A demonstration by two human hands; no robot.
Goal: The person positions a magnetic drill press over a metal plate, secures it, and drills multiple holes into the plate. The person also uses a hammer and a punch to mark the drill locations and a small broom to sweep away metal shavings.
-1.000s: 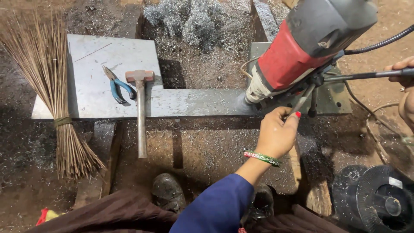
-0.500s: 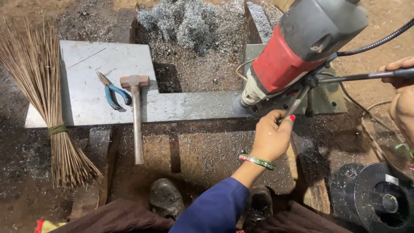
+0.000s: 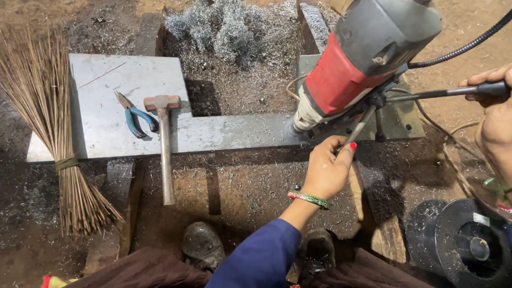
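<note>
A red and grey drill machine (image 3: 368, 58) stands tilted over a long steel plate (image 3: 224, 133). The left hand (image 3: 328, 170) grips one spoke of its feed handle (image 3: 360, 128); the right hand (image 3: 493, 114) holds another spoke's black tip. On the plate lie blue-handled pliers (image 3: 136, 117) and a hammer (image 3: 164, 149). A twig broom (image 3: 50, 133) lies at the plate's left end, and metal shavings (image 3: 229, 32) are heaped behind.
</note>
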